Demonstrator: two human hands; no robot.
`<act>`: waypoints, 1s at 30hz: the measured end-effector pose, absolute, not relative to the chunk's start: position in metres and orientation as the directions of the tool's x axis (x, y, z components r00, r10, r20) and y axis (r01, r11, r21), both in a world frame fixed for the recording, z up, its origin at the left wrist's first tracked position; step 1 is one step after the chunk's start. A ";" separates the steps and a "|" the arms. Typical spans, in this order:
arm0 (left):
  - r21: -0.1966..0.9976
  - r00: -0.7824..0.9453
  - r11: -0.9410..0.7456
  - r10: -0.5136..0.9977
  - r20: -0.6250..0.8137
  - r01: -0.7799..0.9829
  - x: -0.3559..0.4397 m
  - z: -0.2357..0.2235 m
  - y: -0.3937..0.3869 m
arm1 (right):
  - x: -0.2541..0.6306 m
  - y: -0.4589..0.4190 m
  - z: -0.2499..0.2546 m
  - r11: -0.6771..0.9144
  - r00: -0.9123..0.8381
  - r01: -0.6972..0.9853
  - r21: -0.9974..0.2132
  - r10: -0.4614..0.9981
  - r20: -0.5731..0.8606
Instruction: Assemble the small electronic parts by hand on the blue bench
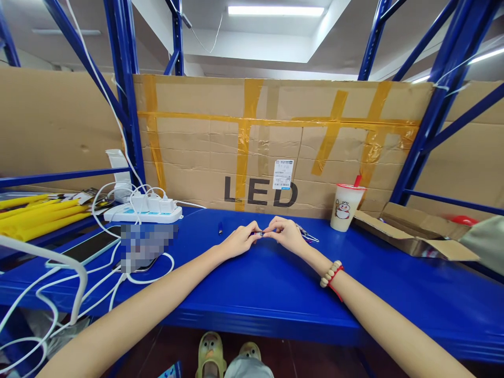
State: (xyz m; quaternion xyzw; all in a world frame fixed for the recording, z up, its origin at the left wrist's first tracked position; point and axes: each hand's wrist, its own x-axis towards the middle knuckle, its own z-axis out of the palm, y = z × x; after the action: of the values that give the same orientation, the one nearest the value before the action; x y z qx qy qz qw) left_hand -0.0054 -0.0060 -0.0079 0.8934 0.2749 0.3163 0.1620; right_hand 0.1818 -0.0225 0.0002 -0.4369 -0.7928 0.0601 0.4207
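Both my hands meet at the middle of the blue shelf top (252, 283), fingertips together. My left hand (239, 240) and my right hand (285, 232) pinch a small dark part (260, 232) between them, too small to name. The fingers of both hands are closed on it. A small dark blue piece (220, 227) lies on the shelf just left of my left hand. A metal tool like tweezers or small pliers (308, 234) lies just right of my right hand. My right wrist wears a bead bracelet with a red cord (331, 274).
A taped cardboard sheet marked LED (275, 142) stands at the back. A drink cup with a red straw (347, 206) sits at the right, beside an open cardboard box (413, 233). At the left are a power strip with chargers (144, 210), white cables, phones (88, 247) and yellow rolls (35, 215).
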 end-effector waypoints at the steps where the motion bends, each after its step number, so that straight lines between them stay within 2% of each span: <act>1: 0.465 0.646 -0.795 0.595 0.478 0.389 -0.006 -0.008 -0.006 | 0.182 -0.022 0.000 0.609 -0.261 0.638 -0.471 0.747 0.612; 7: 0.431 0.650 -0.818 0.569 0.504 0.382 -0.005 -0.007 -0.004 | 0.183 -0.019 -0.004 0.606 -0.266 0.617 -0.502 0.761 0.592; 14: 0.468 0.622 -0.807 0.582 0.524 0.360 -0.003 -0.005 -0.007 | 0.182 -0.020 -0.001 0.583 -0.228 0.619 -0.527 0.775 0.589; 30: 0.393 0.633 -0.820 0.571 0.523 0.415 -0.003 -0.003 -0.004 | 0.180 -0.021 0.001 0.535 -0.196 0.624 -0.570 0.813 0.549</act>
State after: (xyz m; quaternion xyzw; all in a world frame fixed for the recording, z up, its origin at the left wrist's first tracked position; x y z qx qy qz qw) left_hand -0.0027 -0.0037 -0.0031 0.8958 0.2753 0.3282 0.1186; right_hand 0.1802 -0.0210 0.0009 -0.4693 -0.7652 0.1109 0.4265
